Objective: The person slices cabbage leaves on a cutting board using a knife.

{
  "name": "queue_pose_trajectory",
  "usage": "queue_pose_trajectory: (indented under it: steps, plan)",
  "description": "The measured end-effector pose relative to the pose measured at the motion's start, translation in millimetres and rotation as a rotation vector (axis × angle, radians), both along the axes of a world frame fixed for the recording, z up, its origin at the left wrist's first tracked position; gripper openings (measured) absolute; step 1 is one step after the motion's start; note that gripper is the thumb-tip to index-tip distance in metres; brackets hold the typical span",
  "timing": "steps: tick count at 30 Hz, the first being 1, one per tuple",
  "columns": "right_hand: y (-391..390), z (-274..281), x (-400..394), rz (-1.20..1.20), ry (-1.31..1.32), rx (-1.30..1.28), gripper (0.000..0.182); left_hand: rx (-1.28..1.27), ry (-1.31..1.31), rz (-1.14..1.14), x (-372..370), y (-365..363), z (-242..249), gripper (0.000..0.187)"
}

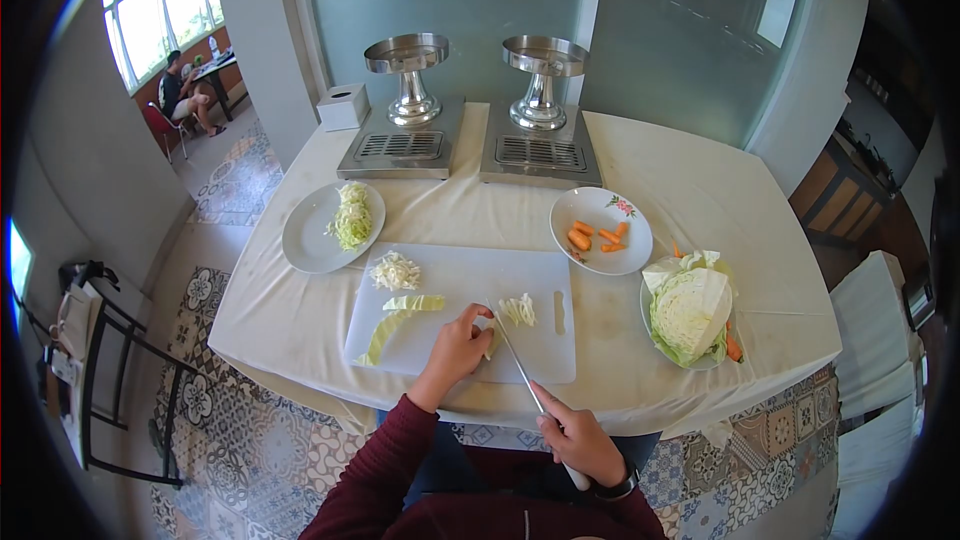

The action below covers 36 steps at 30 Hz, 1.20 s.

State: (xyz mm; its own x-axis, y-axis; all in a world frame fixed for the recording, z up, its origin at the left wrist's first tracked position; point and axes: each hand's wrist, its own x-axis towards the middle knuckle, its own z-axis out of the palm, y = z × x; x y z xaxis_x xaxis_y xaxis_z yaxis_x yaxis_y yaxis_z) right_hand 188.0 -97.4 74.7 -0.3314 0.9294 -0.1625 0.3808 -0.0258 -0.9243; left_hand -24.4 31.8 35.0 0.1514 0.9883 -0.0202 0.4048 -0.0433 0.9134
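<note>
My right hand (580, 442) is closed round the handle of a knife (517, 360), its blade slanting up and left over the white cutting board (460, 270). With curled fingers, my left hand (462, 342) presses a piece of cabbage (492, 342) against the board beside the blade; the fingers partly hide that piece. Just right of the blade tip lie cut cabbage strips (518, 310). A heap of shredded cabbage (396, 271) sits at the board's upper left. Below the heap are two loose cabbage leaf pieces (385, 328).
Behind the board stand a plate (300, 240) of shredded cabbage and a floral plate (640, 250) of carrots (595, 235). A cut cabbage (690, 312) rests on a plate at right. Two metal stands (412, 85) and a tissue box (343, 107) are farther back. A person (180, 90) sits far left.
</note>
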Motion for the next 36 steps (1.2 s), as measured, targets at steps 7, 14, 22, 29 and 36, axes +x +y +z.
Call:
queue_pose_trajectory:
  steps: [7, 14, 22, 29, 36]
  plan:
    - [0.4, -19.6, -1.8, 0.014, -0.058, 0.131, 0.054, 0.005, 0.020, -0.004, 0.2, 1.0, -1.5, 0.024]
    - [-8.7, 11.9, -1.2, 0.012, -0.049, -0.123, 0.053, 0.000, 0.016, -0.005, 1.1, -0.2, 1.6, 0.025]
    - [-14.7, 23.0, 3.6, 0.000, 0.023, -0.222, 0.054, 0.024, 0.026, -0.019, 0.3, 2.5, -5.1, 0.024]
    - [-2.1, 20.5, -2.4, 0.014, -0.002, -0.179, 0.053, -0.009, 0.011, -0.026, -0.4, 1.8, 0.0, 0.025]
    - [29.3, -3.1, -15.5, -0.001, 0.023, -0.090, 0.050, 0.005, 0.028, -0.016, 0.7, 2.0, -2.0, 0.025]
